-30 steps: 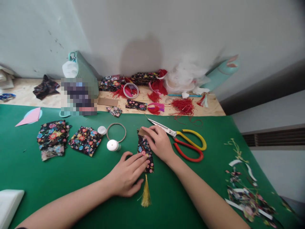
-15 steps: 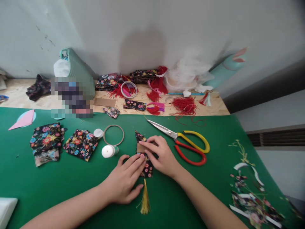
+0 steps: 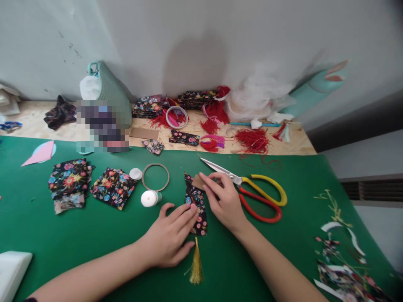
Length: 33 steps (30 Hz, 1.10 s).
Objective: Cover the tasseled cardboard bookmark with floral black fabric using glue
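Observation:
A strip of black floral fabric point(image 3: 198, 201) lies on the green table top, with a yellow tassel point(image 3: 196, 264) at its near end. Flat on the fabric's left side, my left hand point(image 3: 171, 233) presses down with its fingers stretched out. My right hand point(image 3: 225, 201) pinches a small brown piece of cardboard point(image 3: 198, 182) between thumb and fingers, at the fabric's upper right edge. Part of the cardboard is hidden by the fingers. Scissors point(image 3: 248, 188) with one yellow and one red handle lie just beyond my right hand.
Left of the fabric stand a white-topped bottle point(image 3: 149, 198), a ring point(image 3: 143, 178) and floral fabric squares point(image 3: 113, 188). Scraps point(image 3: 343, 268) litter the right side. Along the wall, a wooden board point(image 3: 291, 144) bears red tassels point(image 3: 252, 140), fabric stacks and a green bag point(image 3: 115, 92).
My right hand has moved the cardboard up and right, off the fabric's middle, uncovering more of the fabric. My left hand stays pressed on it. The view has shifted slightly.

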{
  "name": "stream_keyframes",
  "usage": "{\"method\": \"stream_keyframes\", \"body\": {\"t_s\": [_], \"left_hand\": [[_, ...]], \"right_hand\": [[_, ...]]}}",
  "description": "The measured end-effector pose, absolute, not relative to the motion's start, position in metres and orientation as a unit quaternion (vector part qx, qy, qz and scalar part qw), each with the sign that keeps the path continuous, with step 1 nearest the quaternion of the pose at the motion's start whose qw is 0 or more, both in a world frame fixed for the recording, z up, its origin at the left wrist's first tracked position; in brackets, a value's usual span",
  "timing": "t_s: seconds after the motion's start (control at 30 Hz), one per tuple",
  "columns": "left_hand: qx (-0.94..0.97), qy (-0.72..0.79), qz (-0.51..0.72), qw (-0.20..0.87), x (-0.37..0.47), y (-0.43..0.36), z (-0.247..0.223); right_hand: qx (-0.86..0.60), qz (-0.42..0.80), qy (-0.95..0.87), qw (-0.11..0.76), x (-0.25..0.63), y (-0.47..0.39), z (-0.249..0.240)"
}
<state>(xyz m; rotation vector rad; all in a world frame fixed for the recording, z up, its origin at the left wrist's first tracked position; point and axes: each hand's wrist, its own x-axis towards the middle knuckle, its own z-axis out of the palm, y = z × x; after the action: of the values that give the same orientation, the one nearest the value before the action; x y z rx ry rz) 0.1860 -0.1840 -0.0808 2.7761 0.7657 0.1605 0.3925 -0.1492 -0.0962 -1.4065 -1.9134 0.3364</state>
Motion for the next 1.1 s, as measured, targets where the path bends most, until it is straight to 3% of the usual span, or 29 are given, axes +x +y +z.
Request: {"method": "stream_keyframes", "body": {"t_s": [0.17,0.33,0.63,0.8,0.9,1.1], "left_hand": [[0.959,0.260,0.043,0.103,0.185,-0.184,-0.081],[0.961,0.258,0.039,0.094,0.185,-0.186,-0.082],[0.960,0.257,0.036,0.108,0.184,-0.185,-0.082],[0.958,0.260,0.038,0.116,0.184,-0.185,-0.080],[0.958,0.260,0.038,0.114,0.184,-0.185,-0.080],[0.956,0.253,0.045,0.141,0.184,-0.183,-0.078]], "right_hand": [[-0.485,0.220,-0.784,0.320,0.396,-0.159,-0.091],[-0.499,0.170,-0.799,0.289,0.397,-0.151,-0.092],[-0.535,0.094,-0.767,0.343,0.391,-0.138,-0.098],[-0.516,0.168,-0.739,0.399,0.391,-0.151,-0.093],[-0.475,0.212,-0.776,0.357,0.392,-0.159,-0.092],[-0.500,0.130,-0.803,0.297,0.391,-0.154,-0.096]]}}
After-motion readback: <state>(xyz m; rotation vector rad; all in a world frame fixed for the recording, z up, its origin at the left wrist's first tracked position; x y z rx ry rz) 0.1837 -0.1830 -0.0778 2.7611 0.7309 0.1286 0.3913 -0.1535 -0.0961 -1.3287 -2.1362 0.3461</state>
